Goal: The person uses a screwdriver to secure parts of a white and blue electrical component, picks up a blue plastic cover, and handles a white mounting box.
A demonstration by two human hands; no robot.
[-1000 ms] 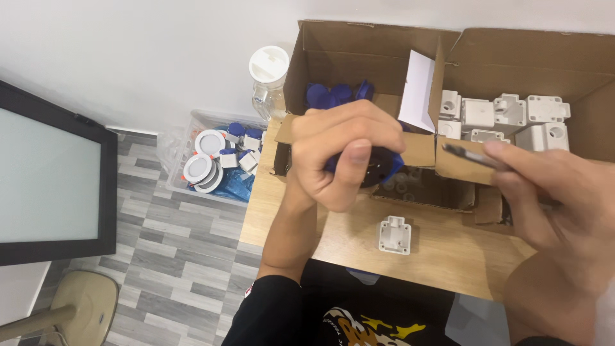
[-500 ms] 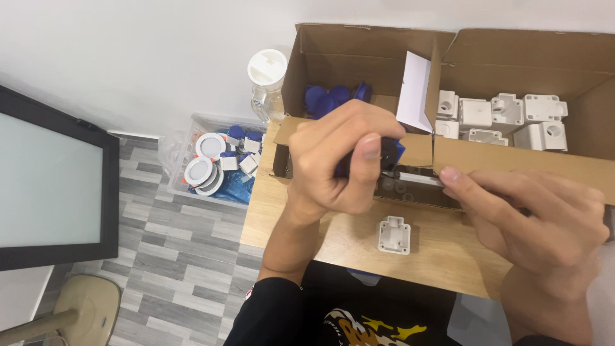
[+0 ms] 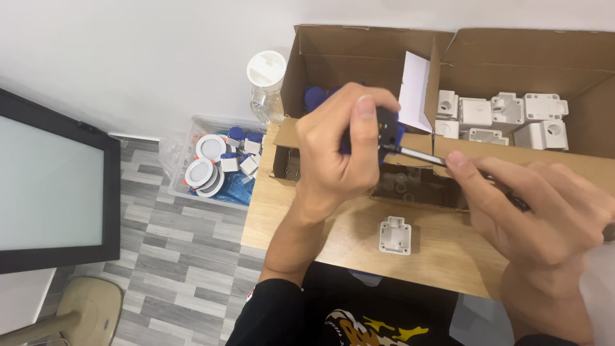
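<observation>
- The left hand (image 3: 346,154) was clenched around a small dark-and-blue part (image 3: 387,128), held over the table (image 3: 359,243) in front of the box (image 3: 512,70).
- The right hand (image 3: 538,218) pinched a screwdriver (image 3: 416,154), its tip touching the part.
- To do it well, I judged the shaft should stay in line with the part, pressed steadily.
- A white housing (image 3: 394,235) lay on the table, apart.

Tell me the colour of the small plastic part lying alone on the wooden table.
White. The plastic part shows clearly in the head view, lying on the wooden table below both hands.
</observation>
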